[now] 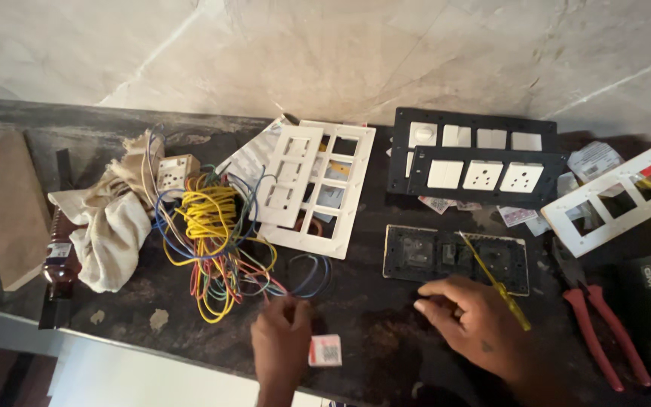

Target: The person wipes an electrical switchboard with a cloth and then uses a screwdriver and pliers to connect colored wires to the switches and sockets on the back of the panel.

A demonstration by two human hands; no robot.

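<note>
Head camera looks down on a dark, scuffed workbench (pixel 190 332) pushed up against a pale stone wall. Left hand (pixel 280 343) sits at the near edge with its fingers curled in around the loose ends of the wire bundle (pixel 212 241), a messy tangle of yellow, blue, red and green; looks like a pinch on a strand or two, but I honestly can't tell which one. A small white and red packet (pixel 325 350) lies just beside that hand, on its right. Right hand (pixel 480 320) rests on the bench just in front of the black switch plate (pixel 453 256), with a yellow screwdriver (pixel 495 283) tucked under the fingers and its shaft slanting up across the plate. Fingers are loosely bent around the handle, not squeezed tight. Farther back there's a stack of white frames (pixel 318 185), then two black plates fitted with white switches and sockets (pixel 480 158), and another white frame (pixel 615 200) off to the right. Red-handled pliers (pixel 600 324) lie right of the right hand. Over on the left sits a crumpled cream rag (pixel 111 222) with a small beige socket (pixel 177 173) next to it.
</note>
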